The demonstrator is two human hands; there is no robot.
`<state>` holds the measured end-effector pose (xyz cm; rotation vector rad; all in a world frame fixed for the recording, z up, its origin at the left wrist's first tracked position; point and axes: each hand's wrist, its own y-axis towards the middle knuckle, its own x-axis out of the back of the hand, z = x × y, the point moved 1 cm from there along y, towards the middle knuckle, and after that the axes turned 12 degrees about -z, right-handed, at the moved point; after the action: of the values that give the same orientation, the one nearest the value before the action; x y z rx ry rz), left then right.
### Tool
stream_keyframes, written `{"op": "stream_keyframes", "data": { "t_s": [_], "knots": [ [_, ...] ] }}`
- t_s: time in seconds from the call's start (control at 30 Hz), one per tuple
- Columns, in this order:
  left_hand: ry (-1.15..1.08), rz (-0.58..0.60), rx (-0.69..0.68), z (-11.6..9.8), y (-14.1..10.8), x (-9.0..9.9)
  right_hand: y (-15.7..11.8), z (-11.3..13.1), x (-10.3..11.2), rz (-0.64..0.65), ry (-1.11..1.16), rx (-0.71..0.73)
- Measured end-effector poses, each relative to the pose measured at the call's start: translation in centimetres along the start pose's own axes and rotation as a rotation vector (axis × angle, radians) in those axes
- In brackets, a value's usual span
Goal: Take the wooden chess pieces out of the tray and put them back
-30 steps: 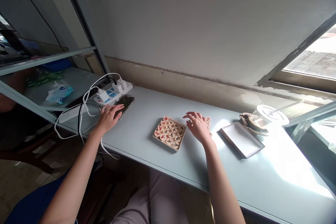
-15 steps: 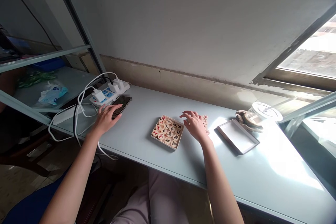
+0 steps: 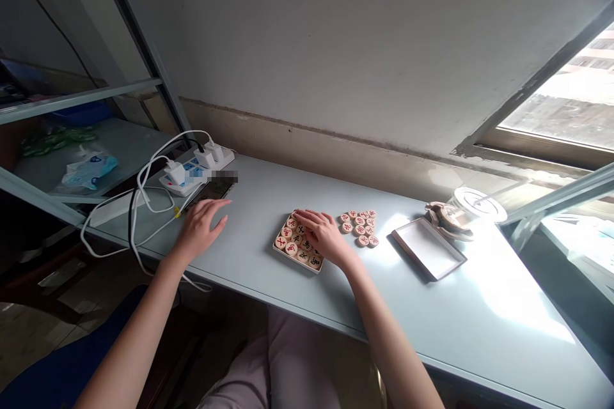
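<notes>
A shallow square box [image 3: 294, 260] sits on the desk, filled with round Chinese chess pieces [image 3: 290, 248] marked in red and black. Over its back and right part lies my right hand [image 3: 329, 239], fingers stretched out and resting on or just above the pieces; its palm hides several of them. Whether the fingertips touch a piece, I cannot tell. To the right of the box, several loose red-marked chess pieces [image 3: 359, 229] lie face up in uneven rows. My left hand [image 3: 199, 229] is open, thumb apart, with nothing in it, just in front of a dark phone [image 3: 218, 188].
An upturned box lid [image 3: 429, 246] lies on the right of the desk [image 3: 259, 268]. Behind it are a brown object [image 3: 451, 220] and a clear lidded cup [image 3: 480, 204]. At the left stands a power strip [image 3: 192, 172] with plugs and white cables [image 3: 144, 185] trailing over the edge.
My right hand has moved left from the loose pieces onto the box, uncovering those pieces. My left hand has drawn back from the phone toward me.
</notes>
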<state>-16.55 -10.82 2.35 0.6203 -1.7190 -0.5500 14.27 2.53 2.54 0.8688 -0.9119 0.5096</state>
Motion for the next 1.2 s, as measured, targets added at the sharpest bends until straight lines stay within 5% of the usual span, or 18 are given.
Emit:
{"op": "stream_keyframes", "data": {
  "t_s": [0.27, 0.47, 0.67, 0.77, 1.0, 1.2],
  "knots": [
    [-0.239, 0.138, 0.015, -5.0, -1.2, -2.2, 0.2, 0.2, 0.2, -0.062, -0.009, -0.028],
    [-0.493, 0.264, 0.082, -8.3, 3.8, -7.0, 0.6, 0.1, -0.5, -0.074, -0.026, -0.002],
    [-0.642, 0.302, 0.116, -10.0, 7.8, -11.0, 0.7, -1.2, 0.5, -0.258, -0.044, -0.119],
    [-0.665, 0.348, 0.110, -10.1, 7.4, -11.6, 0.3, -2.8, 1.1, -0.307, -0.028, -0.256],
    [-0.701, 0.396, 0.176, -9.2, 6.5, -11.2, -1.2, -5.7, 2.5, -0.121, -0.187, -0.371],
    [-0.729, 0.354, 0.194, -9.0, 6.4, -11.6, -0.4, -2.6, 3.1, -0.159, -0.093, -0.262]
  ]
}}
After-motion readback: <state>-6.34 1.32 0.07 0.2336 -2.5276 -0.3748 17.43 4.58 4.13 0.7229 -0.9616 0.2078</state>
